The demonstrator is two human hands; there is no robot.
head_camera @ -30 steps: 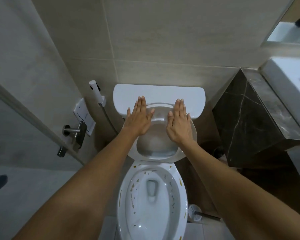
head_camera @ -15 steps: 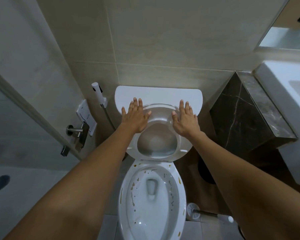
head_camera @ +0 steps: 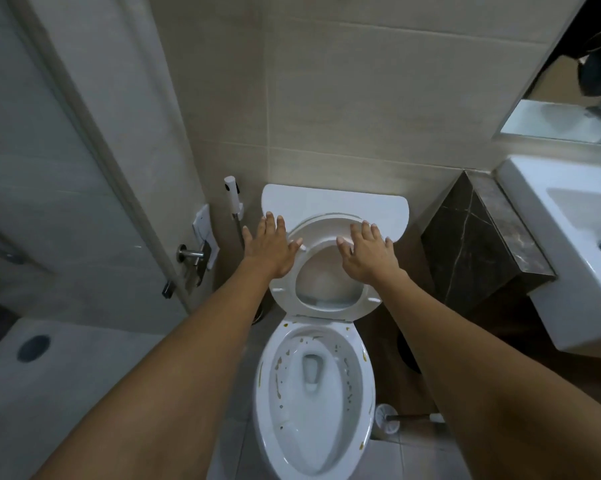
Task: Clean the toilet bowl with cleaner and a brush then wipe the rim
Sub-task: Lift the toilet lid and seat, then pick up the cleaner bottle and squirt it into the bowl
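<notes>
**Seat up, bowl waiting**

With the seat (head_camera: 330,271) propped against the tank (head_camera: 333,206), both my hands lie flat on its ring, holding nothing: left hand (head_camera: 269,249) on the left edge, right hand (head_camera: 370,252) on the upper right, fingers (head_camera: 356,233) spread wide and not curled around anything. Below them the toilet bowl (head_camera: 314,393) stands open, its inner wall and rim (head_camera: 370,386) dotted with brown and yellow stains. I see no cleaner bottle. On the floor just beside the bowl's right edge sits the brush (head_camera: 408,418) in its holder. I judge the brush light and stiff, best taken by the far end of its handle. Wet glazed porcelain will be slippery, so scrubbing likely needs firm pressure.
</notes>
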